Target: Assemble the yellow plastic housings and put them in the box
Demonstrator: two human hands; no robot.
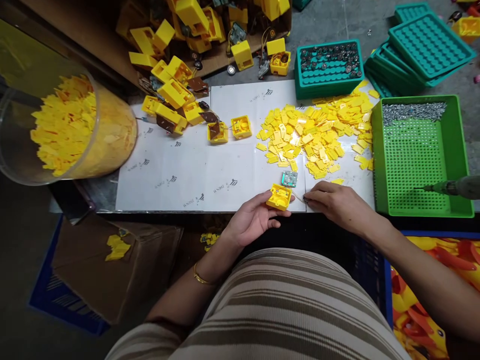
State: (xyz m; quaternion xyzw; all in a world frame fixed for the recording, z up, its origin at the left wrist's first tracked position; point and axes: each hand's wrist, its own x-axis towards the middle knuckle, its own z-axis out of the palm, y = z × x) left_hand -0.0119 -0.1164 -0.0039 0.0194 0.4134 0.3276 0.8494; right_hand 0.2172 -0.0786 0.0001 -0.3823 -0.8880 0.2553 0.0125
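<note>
My left hand (252, 218) is curled around a small yellow plastic box (279, 196) at the near edge of the white sheet (195, 165). A small clear circuit piece (289, 178) lies just beyond the box, with thin wires running from it. My right hand (335, 201) rests beside the box, its fingertips pinched on a tiny dark part that I cannot make out. A heap of flat yellow plastic pieces (317, 135) lies spread beyond both hands.
A green perforated tray (416, 160) with screws at its far end stands at right, a powered screwdriver (455, 187) lying across it. Teal trays (329, 67) sit behind. Yellow boxes (176, 102) pile at far left, near a clear tub (67, 130) of yellow pieces.
</note>
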